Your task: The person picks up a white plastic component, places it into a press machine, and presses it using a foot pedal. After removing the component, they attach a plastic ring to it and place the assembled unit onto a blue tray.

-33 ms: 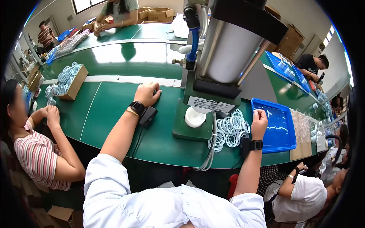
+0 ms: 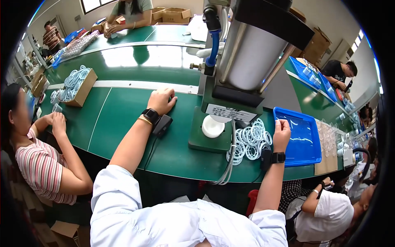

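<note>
My left hand rests on the green tabletop left of the press, its fingers loosely curled and nothing showing in them. My right hand is closed, raised at the left edge of a blue tray; whatever its fingers hold, if anything, is hidden. Between my hands stands a press with a large grey cylinder. Under its head a white round cup-shaped piece sits on the green base. A pile of pale blue plastic rings lies between the press and my right hand.
Grey cables hang over the table's front edge. A cardboard box of pale blue rings stands at the left, near a person in a striped shirt. Clear plastic parts lie right of the tray. Another person sits at the right.
The whole view has shifted very slightly. Both hands and the things around them stay as they were.
</note>
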The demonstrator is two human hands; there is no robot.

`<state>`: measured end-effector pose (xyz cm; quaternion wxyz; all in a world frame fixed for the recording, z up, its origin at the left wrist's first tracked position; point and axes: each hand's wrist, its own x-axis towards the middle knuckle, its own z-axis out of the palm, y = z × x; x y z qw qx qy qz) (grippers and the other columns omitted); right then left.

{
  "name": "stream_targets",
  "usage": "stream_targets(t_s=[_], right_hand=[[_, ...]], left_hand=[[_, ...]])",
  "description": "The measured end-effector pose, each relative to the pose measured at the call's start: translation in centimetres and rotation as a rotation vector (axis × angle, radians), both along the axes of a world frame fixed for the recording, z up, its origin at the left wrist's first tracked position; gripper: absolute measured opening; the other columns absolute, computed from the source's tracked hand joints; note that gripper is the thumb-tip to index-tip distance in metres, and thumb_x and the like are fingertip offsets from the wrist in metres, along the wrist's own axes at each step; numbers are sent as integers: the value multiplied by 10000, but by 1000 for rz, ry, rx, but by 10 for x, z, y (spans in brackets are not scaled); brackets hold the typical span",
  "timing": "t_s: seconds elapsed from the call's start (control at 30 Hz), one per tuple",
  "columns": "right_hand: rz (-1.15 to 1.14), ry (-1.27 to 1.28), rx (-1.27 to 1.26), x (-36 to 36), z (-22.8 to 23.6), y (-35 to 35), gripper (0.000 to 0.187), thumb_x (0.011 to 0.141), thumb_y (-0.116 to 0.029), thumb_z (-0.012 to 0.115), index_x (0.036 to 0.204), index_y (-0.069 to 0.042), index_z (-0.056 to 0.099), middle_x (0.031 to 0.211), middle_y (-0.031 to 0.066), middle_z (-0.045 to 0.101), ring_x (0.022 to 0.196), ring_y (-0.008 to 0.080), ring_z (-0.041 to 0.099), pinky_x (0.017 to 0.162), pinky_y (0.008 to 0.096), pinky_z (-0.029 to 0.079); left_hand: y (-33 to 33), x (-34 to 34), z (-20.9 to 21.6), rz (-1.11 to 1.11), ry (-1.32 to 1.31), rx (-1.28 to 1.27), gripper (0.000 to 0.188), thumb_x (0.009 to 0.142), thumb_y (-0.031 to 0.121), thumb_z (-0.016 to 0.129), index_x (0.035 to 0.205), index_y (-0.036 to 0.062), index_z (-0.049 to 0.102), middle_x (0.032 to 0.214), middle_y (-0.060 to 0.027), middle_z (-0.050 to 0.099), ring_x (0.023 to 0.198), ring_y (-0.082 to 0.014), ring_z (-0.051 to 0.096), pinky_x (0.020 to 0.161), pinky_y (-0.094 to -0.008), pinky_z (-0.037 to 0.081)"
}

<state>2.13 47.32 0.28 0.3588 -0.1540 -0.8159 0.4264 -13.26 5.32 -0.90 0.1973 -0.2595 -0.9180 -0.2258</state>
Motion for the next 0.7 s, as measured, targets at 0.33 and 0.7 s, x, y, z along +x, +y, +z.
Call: stream_targets(t_s=[0.33, 0.7], right_hand=[[-5, -46, 68, 3, -1, -1, 136, 883, -129, 559, 809, -16, 568, 676, -10, 516, 602, 65, 419, 543, 229, 372], [-84, -144, 141, 10, 7, 1, 97, 886, -92, 535, 858, 1, 541, 720, 38, 520, 645, 101, 445, 590, 247, 401]], left_hand=[[12, 8, -1, 90, 106, -94, 143, 792, 213, 602, 803, 90, 530, 751, -77, 584, 763, -269, 585, 644, -392, 464], [19, 9, 3, -53, 165, -72, 146, 781, 192, 609, 801, 88, 510, 747, -75, 570, 714, -269, 587, 614, -382, 467]])
